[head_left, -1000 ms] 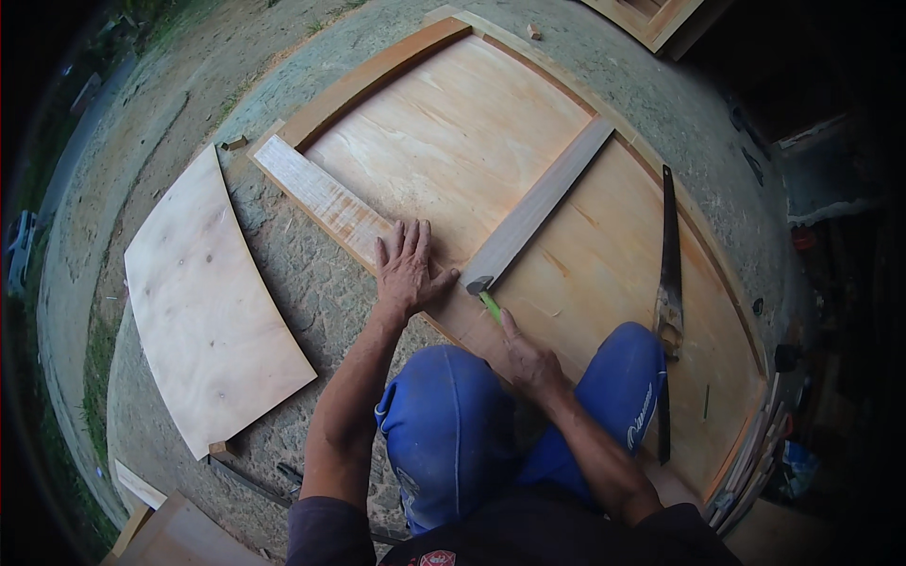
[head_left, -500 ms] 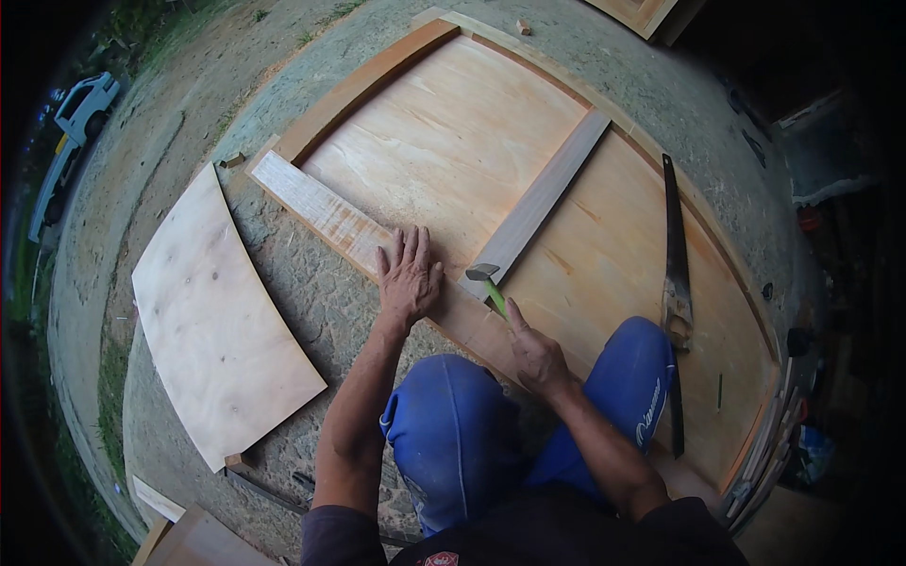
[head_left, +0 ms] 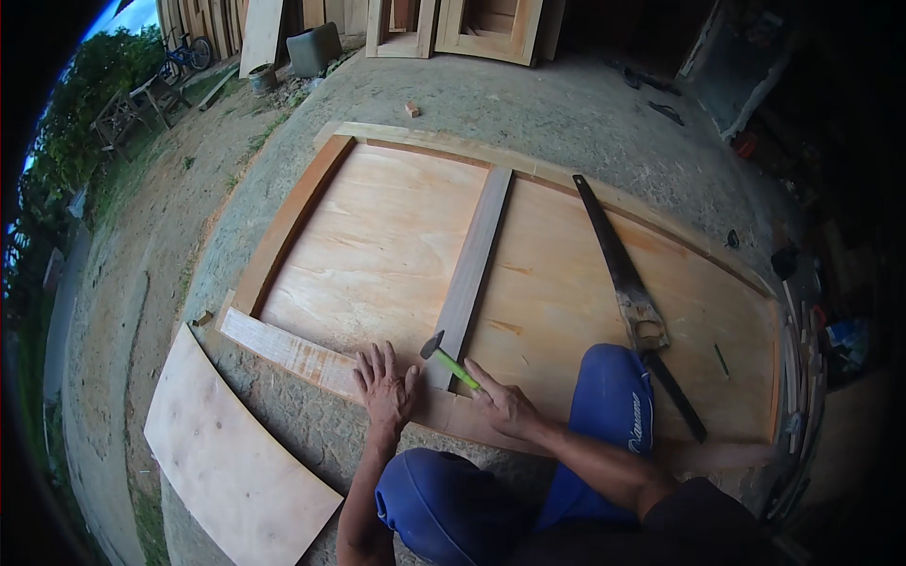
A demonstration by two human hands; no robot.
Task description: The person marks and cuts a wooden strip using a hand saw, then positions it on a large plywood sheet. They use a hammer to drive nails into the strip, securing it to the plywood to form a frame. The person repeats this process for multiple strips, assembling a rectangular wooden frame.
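The left hand lies flat on a board, fingers spread, grasping nothing. A hammer points to ten o'clock from the right hand, fingers clenched round the handle; at that hand's one o'clock lies a saw.

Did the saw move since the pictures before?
No, the saw hasn't moved either way: it lies right of the wooden crosspiece, its tip near the far edge of the panel, as before.
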